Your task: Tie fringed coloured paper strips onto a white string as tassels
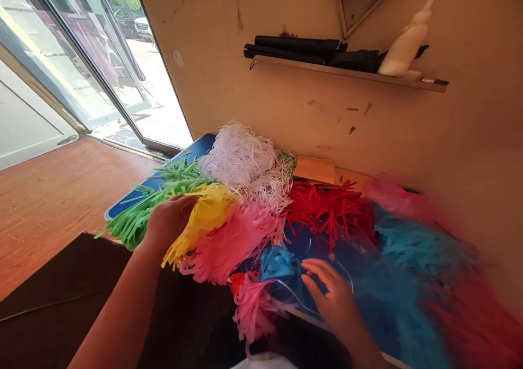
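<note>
Head view: shows yellow tissue fringe (210, 208) near the tabletop's (204, 144) left end, by the front edge. Looks light, limp, easily torn; best gathered by its middle. Reaches to its left side with left hand (169, 219), fingertips hidden; cannot tell the grip's closure. Holds right hand (333, 292) beside blue curled strips (278, 262), grip loosely parted, apparently empty.

Papery yellow fringe (212, 208); plastic bottle (405, 46)

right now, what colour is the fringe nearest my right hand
The fringe is blue, clearest in the head view.
</note>
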`<act>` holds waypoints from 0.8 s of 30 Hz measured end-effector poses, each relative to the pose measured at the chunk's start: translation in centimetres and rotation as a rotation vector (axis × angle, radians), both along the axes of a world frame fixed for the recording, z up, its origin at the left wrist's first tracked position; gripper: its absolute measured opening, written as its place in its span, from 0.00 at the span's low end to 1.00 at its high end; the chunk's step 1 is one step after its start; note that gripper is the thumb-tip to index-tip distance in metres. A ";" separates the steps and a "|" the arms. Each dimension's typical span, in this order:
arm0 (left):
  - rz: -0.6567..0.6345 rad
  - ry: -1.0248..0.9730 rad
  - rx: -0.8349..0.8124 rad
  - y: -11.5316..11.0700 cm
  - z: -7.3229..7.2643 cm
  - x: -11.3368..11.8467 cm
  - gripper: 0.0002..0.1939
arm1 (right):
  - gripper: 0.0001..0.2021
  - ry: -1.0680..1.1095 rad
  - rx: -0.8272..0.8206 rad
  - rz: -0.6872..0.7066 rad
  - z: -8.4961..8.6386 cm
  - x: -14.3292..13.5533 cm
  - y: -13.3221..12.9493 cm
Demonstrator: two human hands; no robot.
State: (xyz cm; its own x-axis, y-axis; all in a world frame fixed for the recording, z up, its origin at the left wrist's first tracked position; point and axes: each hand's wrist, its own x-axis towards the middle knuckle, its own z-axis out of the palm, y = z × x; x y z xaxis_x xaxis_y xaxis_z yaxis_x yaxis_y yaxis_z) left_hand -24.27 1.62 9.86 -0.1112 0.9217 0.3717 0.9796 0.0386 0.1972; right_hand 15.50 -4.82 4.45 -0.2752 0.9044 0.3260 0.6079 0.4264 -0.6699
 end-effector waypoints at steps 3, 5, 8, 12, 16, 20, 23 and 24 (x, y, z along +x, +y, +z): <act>0.100 -0.142 0.119 -0.4 1.5 1.9 0.17 | 0.08 0.093 0.039 0.140 1.9 -3.3 2.2; 0.099 -0.157 0.137 -0.5 2.2 3.3 0.15 | 0.07 0.153 0.101 0.187 3.3 -6.3 4.1; 0.070 -0.103 0.153 -0.6 2.8 5.3 0.16 | 0.10 0.121 0.261 0.229 5.1 -11.6 7.0; -0.042 -0.129 0.127 -0.4 2.2 6.2 0.19 | 0.15 -0.182 0.379 0.234 6.6 -17.5 10.4; 0.016 -0.045 0.043 -0.4 1.7 4.5 0.24 | 0.04 -0.193 0.235 0.115 7.3 -18.8 13.0; 0.178 -0.053 0.269 -1.6 1.8 4.9 0.21 | 0.02 -0.045 0.187 0.005 7.7 -17.3 14.0; 0.017 -0.090 0.468 -1.7 1.2 8.0 0.20 | 0.02 -0.043 0.224 -0.004 8.0 -17.0 13.4; -0.043 -0.088 0.429 -1.4 0.9 9.0 0.22 | 0.04 -0.043 0.254 0.007 8.1 -17.0 13.0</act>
